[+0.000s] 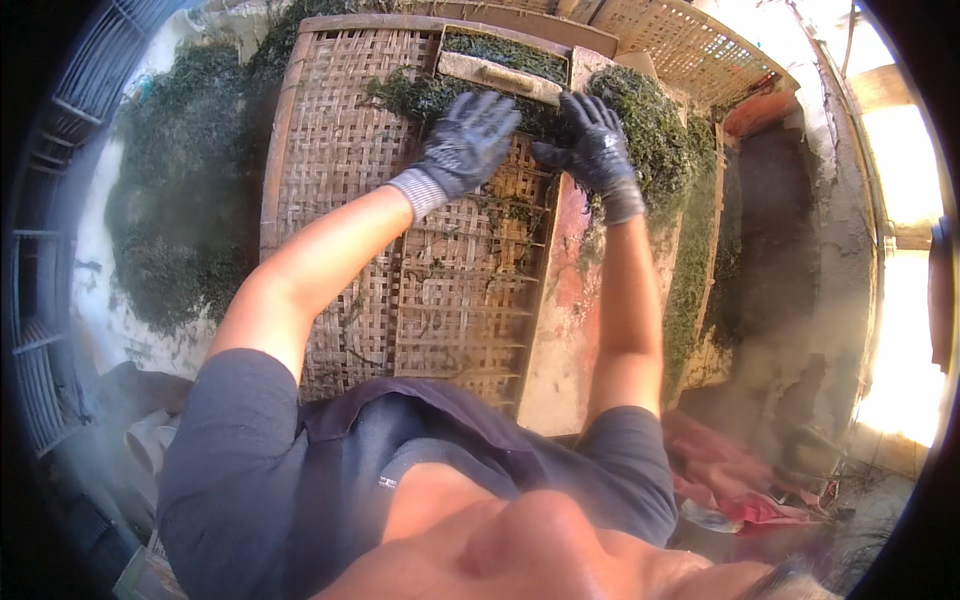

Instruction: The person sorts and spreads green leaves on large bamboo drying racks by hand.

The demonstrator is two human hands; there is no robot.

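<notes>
Both my hands wear dark coated work gloves and lie palm down over a woven bamboo mat (341,150) in a wooden frame. My left hand (472,139) is spread on dark green leafy matter (416,94), its fingertips just below a wooden bar with a raised grip (499,75). My right hand (592,139) has its fingertips by the right end of that bar, thumb out to the left; whether they touch it I cannot tell. Behind the bar, more leaves (502,51) fill a narrow slot. What lies under my palms is hidden.
A heap of green leaves (645,127) rests right of my right hand, beside a reddish, worn board (566,300). More leaves (184,180) lie on a pale surface at left. A perforated woven panel (690,49) stands at the back right. Red cloth (739,480) lies low at right.
</notes>
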